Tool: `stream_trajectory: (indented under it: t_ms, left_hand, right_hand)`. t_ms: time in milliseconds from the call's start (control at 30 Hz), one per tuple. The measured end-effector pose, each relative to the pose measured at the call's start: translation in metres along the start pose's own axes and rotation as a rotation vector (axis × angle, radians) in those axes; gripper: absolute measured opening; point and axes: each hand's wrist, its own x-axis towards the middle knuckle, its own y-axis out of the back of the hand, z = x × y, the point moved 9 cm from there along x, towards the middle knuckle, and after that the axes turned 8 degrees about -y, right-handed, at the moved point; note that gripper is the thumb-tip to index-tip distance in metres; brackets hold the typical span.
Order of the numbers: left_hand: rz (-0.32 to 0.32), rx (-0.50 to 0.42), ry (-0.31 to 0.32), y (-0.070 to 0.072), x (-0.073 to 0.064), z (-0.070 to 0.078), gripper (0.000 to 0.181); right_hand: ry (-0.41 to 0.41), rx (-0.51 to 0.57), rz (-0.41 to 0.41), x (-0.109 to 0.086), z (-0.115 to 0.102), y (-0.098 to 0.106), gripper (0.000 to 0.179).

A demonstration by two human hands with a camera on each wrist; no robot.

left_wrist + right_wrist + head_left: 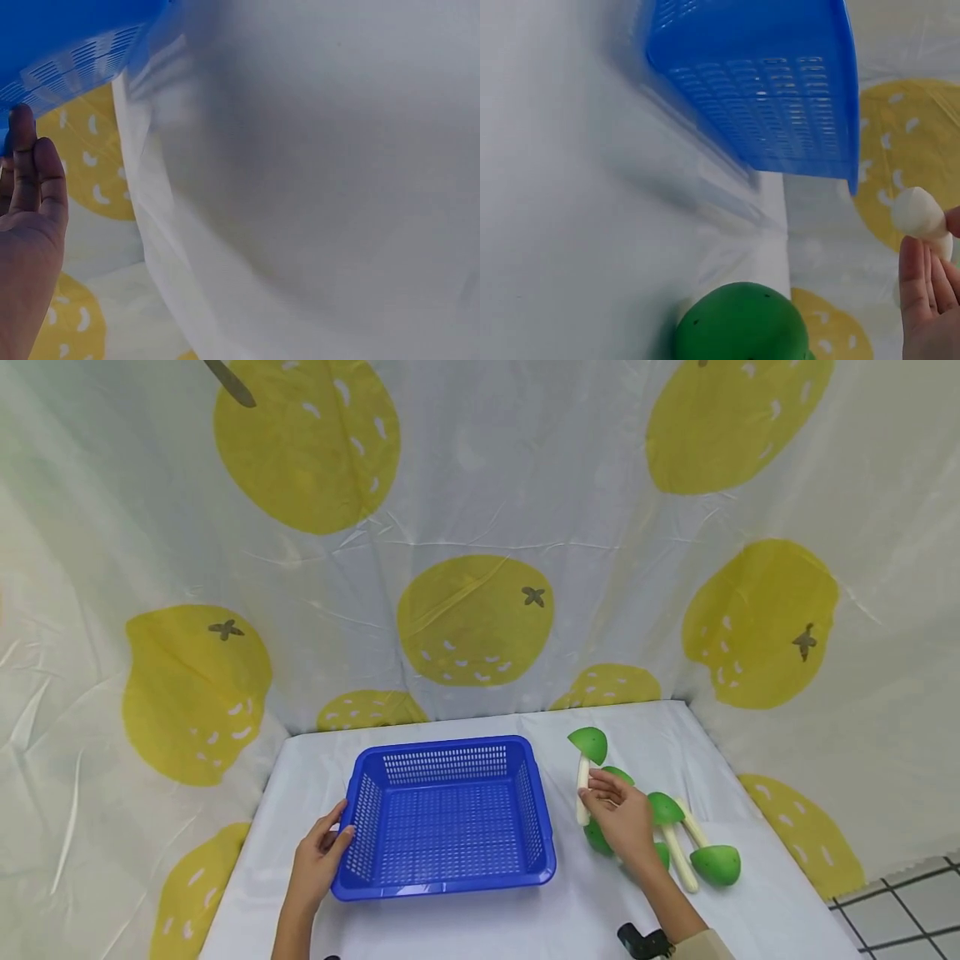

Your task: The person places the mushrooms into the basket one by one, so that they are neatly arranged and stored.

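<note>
A blue plastic basket (450,887) with slotted walls stands on the table, nothing inside it. My left hand (315,864) grips its left rim, thumb on top; in the left wrist view the fingers (51,169) are at the basket's side. To the right of the basket, my right hand (624,814) pinches the white stem of a toy mushroom (588,745), its green cap up. The stem's rounded end shows between thumb and fingers in the right wrist view. Several more green-capped mushrooms (716,865) lie under and beside this hand, some partly hidden by it.
The table (465,931) has a white cloth cover. Behind and beside it hang curtains (600,560) with yellow fruit prints. A tiled surface (915,906) appears at the lower right. One green cap (742,322) is close to the right wrist camera.
</note>
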Motion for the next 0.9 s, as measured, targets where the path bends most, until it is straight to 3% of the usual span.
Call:
stream_trajectory:
  t_ms: [233,733,900]
  left_hand:
    - [-0.005,-0.024,0.069,-0.002,0.0,-0.005,0.051]
    - [0.023,-0.008,0.023,0.002,0.002,-0.001,0.048]
    - [0.012,-0.022,0.043,-0.002,0.002,0.0,0.048]
  right_hand:
    - [-0.001,0.011,-0.041,0.0,-0.01,-0.009,0.042]
    - [-0.029,0.015,-0.114,0.005,-0.022,-0.043,0.041]
    - [-0.043,0.034,-0.154,0.003,-0.025,-0.054,0.042]
